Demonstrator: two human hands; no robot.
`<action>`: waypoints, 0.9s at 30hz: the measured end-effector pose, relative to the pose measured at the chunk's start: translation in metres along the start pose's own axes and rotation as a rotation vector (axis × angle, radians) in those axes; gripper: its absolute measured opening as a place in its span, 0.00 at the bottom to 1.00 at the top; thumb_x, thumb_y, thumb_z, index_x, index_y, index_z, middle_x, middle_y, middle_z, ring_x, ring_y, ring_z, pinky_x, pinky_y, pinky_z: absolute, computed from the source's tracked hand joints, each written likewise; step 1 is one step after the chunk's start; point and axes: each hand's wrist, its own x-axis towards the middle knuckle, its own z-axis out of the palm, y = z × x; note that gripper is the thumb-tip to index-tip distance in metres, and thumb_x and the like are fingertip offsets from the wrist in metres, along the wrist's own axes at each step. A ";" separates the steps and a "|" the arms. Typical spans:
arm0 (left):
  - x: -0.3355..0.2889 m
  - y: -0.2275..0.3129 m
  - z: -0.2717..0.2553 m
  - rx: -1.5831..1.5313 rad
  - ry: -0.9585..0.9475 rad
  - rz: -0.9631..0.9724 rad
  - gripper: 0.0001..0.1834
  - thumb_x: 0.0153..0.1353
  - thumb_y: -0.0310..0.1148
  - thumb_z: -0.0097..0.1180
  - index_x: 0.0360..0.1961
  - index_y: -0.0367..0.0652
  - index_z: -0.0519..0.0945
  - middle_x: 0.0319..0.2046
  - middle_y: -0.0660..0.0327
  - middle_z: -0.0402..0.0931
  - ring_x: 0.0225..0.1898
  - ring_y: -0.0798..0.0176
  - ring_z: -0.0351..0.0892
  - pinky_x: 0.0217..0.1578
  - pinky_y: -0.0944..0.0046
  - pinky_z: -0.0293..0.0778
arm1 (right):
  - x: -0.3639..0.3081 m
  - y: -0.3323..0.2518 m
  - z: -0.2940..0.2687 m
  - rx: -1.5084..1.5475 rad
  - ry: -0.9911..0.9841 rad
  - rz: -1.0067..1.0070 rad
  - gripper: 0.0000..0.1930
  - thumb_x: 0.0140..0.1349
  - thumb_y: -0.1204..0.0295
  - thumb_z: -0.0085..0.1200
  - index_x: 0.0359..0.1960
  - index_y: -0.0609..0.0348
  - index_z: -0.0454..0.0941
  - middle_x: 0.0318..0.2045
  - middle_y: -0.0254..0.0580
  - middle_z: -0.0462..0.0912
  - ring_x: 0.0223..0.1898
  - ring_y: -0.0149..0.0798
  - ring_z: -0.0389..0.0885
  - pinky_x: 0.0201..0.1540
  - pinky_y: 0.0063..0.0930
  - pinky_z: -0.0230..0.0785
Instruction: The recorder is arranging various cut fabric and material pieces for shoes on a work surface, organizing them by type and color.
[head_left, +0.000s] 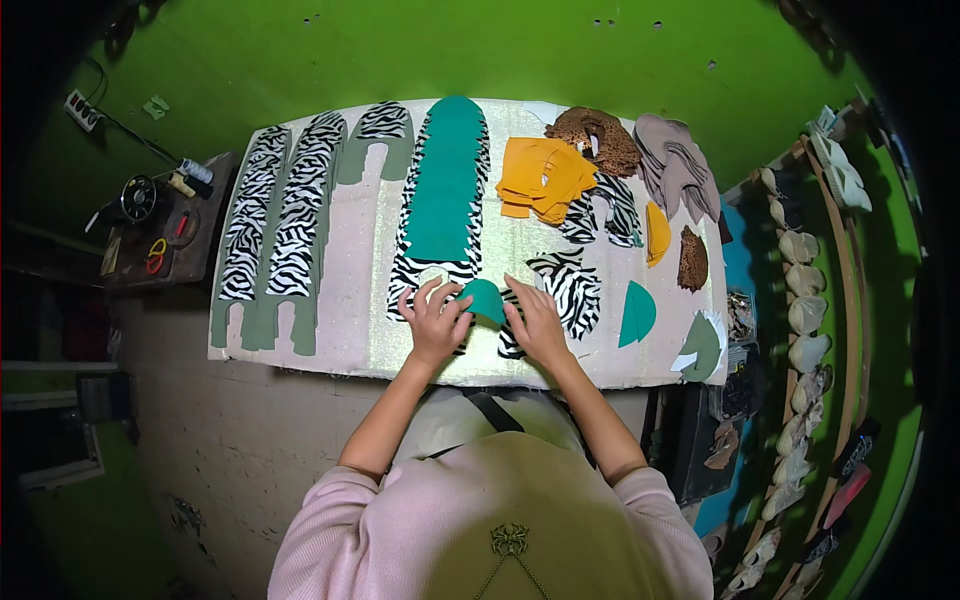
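Between my two hands is a green half-round shoe-upper piece (483, 297), slightly bowed, above the near edge of the table. My left hand (436, 322) grips its left side with thumb and fingers. On its right side are the thumb and fingers of my right hand (538, 322), closed around the edge. Just beyond lies a long row of overlapping green pieces (443, 180) on zebra-print pieces (432, 272). More zebra-print pieces (570, 290) lie beside my right hand, partly covered by it.
On the left lie zebra and olive strips (305, 200). Orange pieces (545, 175), leopard-print pieces (600, 140) and grey-brown pieces (677, 165) are piled at the far right. A single green piece (636, 314) lies right. Left stands a sewing machine (138, 200); right, a shoe rack (805, 300).
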 end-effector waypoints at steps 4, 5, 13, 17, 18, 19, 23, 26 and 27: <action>-0.001 -0.015 -0.001 -0.049 -0.036 0.029 0.13 0.41 0.33 0.65 0.32 0.55 0.81 0.42 0.71 0.74 0.56 0.58 0.68 0.59 0.46 0.43 | 0.004 -0.012 0.012 0.050 -0.063 0.062 0.22 0.65 0.67 0.46 0.60 0.57 0.66 0.46 0.51 0.78 0.47 0.50 0.75 0.54 0.37 0.62; -0.001 -0.019 -0.001 -0.064 -0.050 0.032 0.13 0.42 0.32 0.65 0.33 0.55 0.81 0.43 0.70 0.74 0.57 0.58 0.68 0.59 0.46 0.42 | 0.005 -0.014 0.016 0.066 -0.054 0.080 0.22 0.65 0.67 0.47 0.60 0.57 0.66 0.46 0.52 0.78 0.47 0.50 0.75 0.53 0.37 0.62; 0.003 -0.028 -0.003 -0.084 -0.118 0.063 0.16 0.46 0.34 0.64 0.40 0.59 0.82 0.45 0.69 0.74 0.56 0.58 0.68 0.59 0.43 0.43 | 0.018 -0.017 0.019 0.233 0.008 0.172 0.21 0.65 0.72 0.48 0.60 0.57 0.66 0.47 0.54 0.76 0.47 0.52 0.75 0.50 0.35 0.67; 0.006 -0.028 0.000 -0.081 -0.185 0.014 0.18 0.49 0.33 0.63 0.44 0.60 0.81 0.46 0.70 0.75 0.55 0.58 0.69 0.60 0.41 0.41 | 0.030 -0.004 0.009 0.211 -0.047 0.112 0.18 0.64 0.75 0.48 0.56 0.58 0.69 0.45 0.51 0.76 0.46 0.50 0.76 0.50 0.33 0.67; 0.005 -0.029 0.002 -0.086 -0.198 -0.012 0.18 0.50 0.33 0.63 0.45 0.59 0.81 0.45 0.70 0.76 0.55 0.58 0.69 0.60 0.40 0.41 | 0.035 -0.006 0.005 0.211 -0.077 0.118 0.16 0.64 0.76 0.48 0.54 0.59 0.71 0.45 0.50 0.77 0.46 0.49 0.76 0.50 0.32 0.67; 0.005 -0.030 0.005 -0.090 -0.211 -0.038 0.18 0.50 0.32 0.62 0.45 0.59 0.81 0.44 0.70 0.76 0.55 0.59 0.69 0.61 0.39 0.40 | 0.039 -0.003 0.003 0.222 -0.105 0.101 0.16 0.63 0.77 0.48 0.53 0.60 0.72 0.44 0.50 0.77 0.45 0.49 0.76 0.50 0.32 0.67; 0.006 -0.031 0.009 -0.112 -0.225 -0.113 0.17 0.54 0.31 0.60 0.46 0.53 0.79 0.41 0.69 0.79 0.55 0.59 0.70 0.62 0.41 0.38 | 0.054 0.015 0.000 0.267 -0.166 0.096 0.15 0.62 0.79 0.48 0.51 0.58 0.75 0.41 0.47 0.78 0.42 0.45 0.77 0.49 0.29 0.67; 0.004 -0.027 0.010 -0.095 -0.202 -0.171 0.17 0.55 0.32 0.59 0.48 0.52 0.77 0.45 0.67 0.76 0.55 0.59 0.70 0.62 0.42 0.39 | 0.058 0.022 0.001 0.287 -0.186 0.089 0.15 0.62 0.80 0.47 0.51 0.58 0.75 0.39 0.49 0.78 0.40 0.46 0.77 0.46 0.29 0.68; 0.002 -0.025 0.009 -0.089 -0.198 -0.194 0.18 0.55 0.32 0.58 0.49 0.51 0.77 0.47 0.66 0.75 0.55 0.59 0.70 0.62 0.43 0.40 | 0.059 0.025 0.003 0.298 -0.178 0.075 0.15 0.62 0.81 0.47 0.50 0.59 0.76 0.38 0.49 0.78 0.39 0.47 0.77 0.45 0.30 0.69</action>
